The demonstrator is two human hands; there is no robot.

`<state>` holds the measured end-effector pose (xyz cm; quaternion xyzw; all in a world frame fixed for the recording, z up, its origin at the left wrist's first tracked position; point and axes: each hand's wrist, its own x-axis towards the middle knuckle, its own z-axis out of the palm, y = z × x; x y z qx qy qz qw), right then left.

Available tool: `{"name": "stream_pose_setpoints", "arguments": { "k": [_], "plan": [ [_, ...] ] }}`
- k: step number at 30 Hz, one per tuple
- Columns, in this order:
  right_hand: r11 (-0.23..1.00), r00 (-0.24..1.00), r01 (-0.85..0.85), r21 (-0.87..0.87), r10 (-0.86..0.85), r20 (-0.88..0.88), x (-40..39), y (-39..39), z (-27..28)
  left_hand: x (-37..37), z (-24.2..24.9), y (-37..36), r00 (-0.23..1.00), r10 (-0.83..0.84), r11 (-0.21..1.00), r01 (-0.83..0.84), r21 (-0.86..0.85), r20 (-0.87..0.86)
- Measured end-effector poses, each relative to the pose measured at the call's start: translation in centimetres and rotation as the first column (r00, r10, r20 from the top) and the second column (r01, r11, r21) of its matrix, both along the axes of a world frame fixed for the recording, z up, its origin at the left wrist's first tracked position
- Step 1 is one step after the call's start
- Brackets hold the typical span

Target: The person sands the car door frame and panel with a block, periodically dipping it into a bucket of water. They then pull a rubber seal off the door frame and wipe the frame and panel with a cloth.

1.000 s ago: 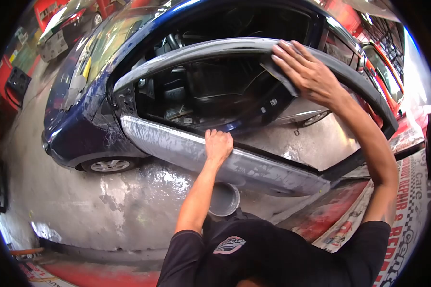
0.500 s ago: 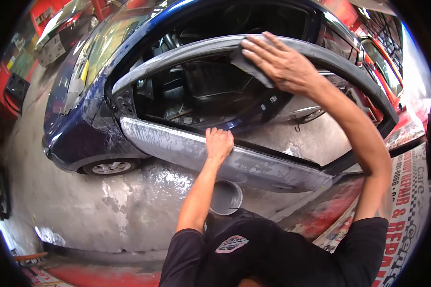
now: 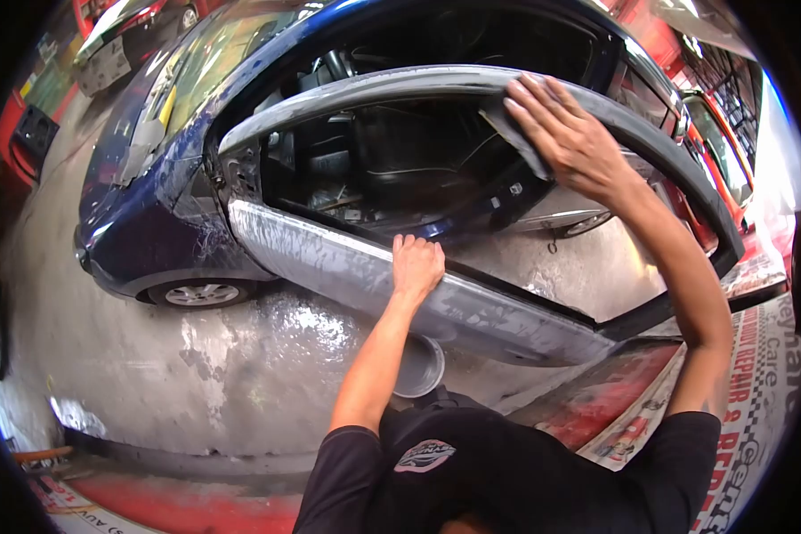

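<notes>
An opened car door (image 3: 347, 267) with a dull, patchy grey surface stands out from a dark blue car (image 3: 142, 222). My left hand (image 3: 417, 265) has its fingers wrapped over the ledge below the window opening. Up on the curved window frame (image 3: 374, 82), my right hand (image 3: 571, 138) presses a dark grey sheet or pad (image 3: 514, 142) flat against the frame. The lower part of that pad hangs into the window opening, and its side under my palm is hidden.
A grey bucket (image 3: 421, 367) stands on the floor just before me, below the door. The front wheel (image 3: 196, 294) is at left. Printed banners (image 3: 756, 374) hang at right. Another car (image 3: 716, 138) is at the back right.
My right hand and the pad have slid to the right along the window frame. My left hand keeps its hold on the door ledge. The view has shifted slightly.
</notes>
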<state>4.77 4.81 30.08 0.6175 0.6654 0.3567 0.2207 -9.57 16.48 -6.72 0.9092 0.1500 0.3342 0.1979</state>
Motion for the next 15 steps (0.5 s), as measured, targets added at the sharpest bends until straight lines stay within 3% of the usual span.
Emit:
{"name": "stream_pose_setpoints", "arguments": {
  "k": [1,3,9,11,12,15],
  "plan": [
    [0.999,0.999,0.041,0.011,-0.041,0.001,-1.0,1.6,-0.8,-0.1,0.0,0.0,1.0,-0.006,1.0,0.006,0.003,-0.001],
    [0.998,0.997,-0.058,-0.028,0.059,0.042,-1.3,4.7,-2.3,0.1,0.2,0.1,0.999,-0.025,1.0,0.025,-0.001,-0.048],
    [0.999,0.999,-0.041,0.017,0.041,-0.025,0.8,-1.0,0.2,-0.1,-0.2,0.2,1.0,0.002,1.0,-0.001,0.024,-0.031],
    [0.999,0.999,0.035,0.038,-0.035,0.002,-1.2,1.4,-0.9,0.0,-0.4,0.0,1.0,-0.005,1.0,0.005,0.003,-0.011],
    [0.999,0.999,-0.032,0.035,0.031,0.013,-1.4,3.0,-1.6,0.2,-0.3,0.2,1.0,-0.014,1.0,0.014,-0.002,0.007],
    [0.999,0.999,-0.027,0.028,0.028,-0.035,-1.9,3.7,-1.6,0.2,-0.2,0.3,0.998,-0.039,0.999,0.039,0.002,-0.043]
  ]
}}
